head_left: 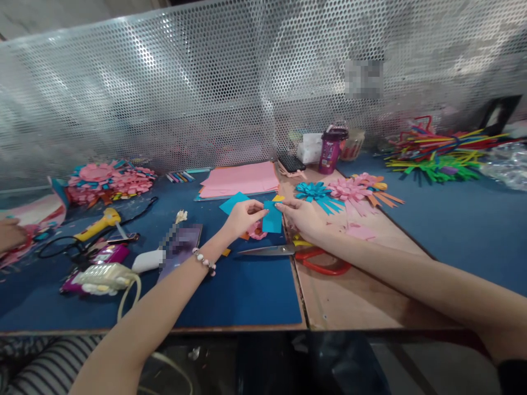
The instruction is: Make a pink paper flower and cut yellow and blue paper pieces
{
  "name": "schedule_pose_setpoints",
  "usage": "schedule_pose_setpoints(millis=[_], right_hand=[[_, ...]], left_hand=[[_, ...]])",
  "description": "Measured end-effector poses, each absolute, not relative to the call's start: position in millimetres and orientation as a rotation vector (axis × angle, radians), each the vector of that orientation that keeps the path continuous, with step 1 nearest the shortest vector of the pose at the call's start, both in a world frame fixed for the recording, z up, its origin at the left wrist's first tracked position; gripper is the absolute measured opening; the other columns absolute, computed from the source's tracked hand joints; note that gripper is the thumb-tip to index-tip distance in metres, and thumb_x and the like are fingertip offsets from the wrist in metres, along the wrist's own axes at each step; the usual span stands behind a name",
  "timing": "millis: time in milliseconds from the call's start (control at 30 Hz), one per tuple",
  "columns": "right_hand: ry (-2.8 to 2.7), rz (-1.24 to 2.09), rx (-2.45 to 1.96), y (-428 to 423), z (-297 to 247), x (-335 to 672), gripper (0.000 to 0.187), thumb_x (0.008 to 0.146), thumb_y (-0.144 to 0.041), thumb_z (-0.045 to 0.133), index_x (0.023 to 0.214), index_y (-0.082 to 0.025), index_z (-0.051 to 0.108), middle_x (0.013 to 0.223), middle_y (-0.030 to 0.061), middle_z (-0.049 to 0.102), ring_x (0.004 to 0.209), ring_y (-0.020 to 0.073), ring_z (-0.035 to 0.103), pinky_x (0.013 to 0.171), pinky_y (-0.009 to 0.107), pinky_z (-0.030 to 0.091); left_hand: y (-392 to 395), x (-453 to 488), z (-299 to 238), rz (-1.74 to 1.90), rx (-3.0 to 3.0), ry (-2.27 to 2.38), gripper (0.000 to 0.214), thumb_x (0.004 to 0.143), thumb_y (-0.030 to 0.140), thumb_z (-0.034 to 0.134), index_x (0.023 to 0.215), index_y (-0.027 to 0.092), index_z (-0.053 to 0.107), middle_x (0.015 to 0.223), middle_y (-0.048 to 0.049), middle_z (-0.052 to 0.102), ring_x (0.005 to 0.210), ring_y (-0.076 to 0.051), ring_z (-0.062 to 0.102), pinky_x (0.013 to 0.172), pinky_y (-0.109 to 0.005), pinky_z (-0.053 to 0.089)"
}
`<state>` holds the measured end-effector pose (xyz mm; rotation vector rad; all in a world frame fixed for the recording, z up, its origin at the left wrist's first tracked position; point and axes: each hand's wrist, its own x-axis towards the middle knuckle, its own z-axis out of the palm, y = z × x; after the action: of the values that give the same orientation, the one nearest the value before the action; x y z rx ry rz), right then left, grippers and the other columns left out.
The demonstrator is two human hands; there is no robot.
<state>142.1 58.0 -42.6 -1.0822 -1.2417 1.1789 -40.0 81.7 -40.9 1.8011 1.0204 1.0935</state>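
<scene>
Between my two hands is a small blue piece of paper (272, 218), held up by its top corners. My left hand (246, 215) pinches its left corner, and my right hand (302, 216) pinches the right one. Another blue paper sheet (234, 202) lies just behind my left hand. Below the held paper lie scissors (272, 250) with red handles, their blades pointing left. A pink paper loop (257, 231) is partly hidden behind my left hand. Beyond my right hand rest a blue paper flower (312, 191) and a pink paper flower (349, 187).
Pink paper sheets (241, 179) are stacked at the back, near a purple cup (328, 151). On the left are a yellow glue gun (97, 224), a power strip (107, 278) and a pile of pink flowers (109, 182). Another person's hand (11, 235) shows at the left edge.
</scene>
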Motion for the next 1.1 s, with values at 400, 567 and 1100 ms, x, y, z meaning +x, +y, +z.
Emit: schedule_pose_setpoints(millis=[400,567,1100], right_hand=[[-1.177,1.179,-1.048,54.2,-36.8,141.4,0.033,0.066,-0.042,0.074,0.080,-0.014,0.063,0.046,-0.0069,0.047,0.033,0.0055,0.035,0.031,0.021,0.021],[-1.169,1.157,-1.005,55.9,-40.0,142.4,0.032,0.064,-0.041,0.076,0.073,-0.015,0.060,0.048,-0.0061,0.049,0.035,0.0055,0.036,0.032,0.021,0.022],[-1.173,1.270,-0.893,51.9,-36.9,142.1,0.035,0.074,-0.047,0.066,0.065,-0.018,0.048,0.038,-0.0081,0.039,0.030,0.0063,0.035,0.030,0.020,0.023]], left_hand=[[81.2,-39.9,-40.7,1.101,1.831,1.007,0.026,0.069,0.037,0.071,0.080,0.015,0.063,0.080,-0.0050,0.069,0.075,-0.018,0.064,0.075,-0.032,0.051],[80.6,-39.9,-40.1,1.089,1.815,0.994,0.025,0.069,0.036,0.071,0.080,0.015,0.062,0.080,-0.0046,0.069,0.074,-0.017,0.064,0.075,-0.032,0.051],[83.7,-40.1,-41.2,1.107,1.751,0.991,0.030,0.066,0.038,0.073,0.082,0.015,0.062,0.081,-0.0051,0.069,0.075,-0.018,0.064,0.078,-0.034,0.051]])
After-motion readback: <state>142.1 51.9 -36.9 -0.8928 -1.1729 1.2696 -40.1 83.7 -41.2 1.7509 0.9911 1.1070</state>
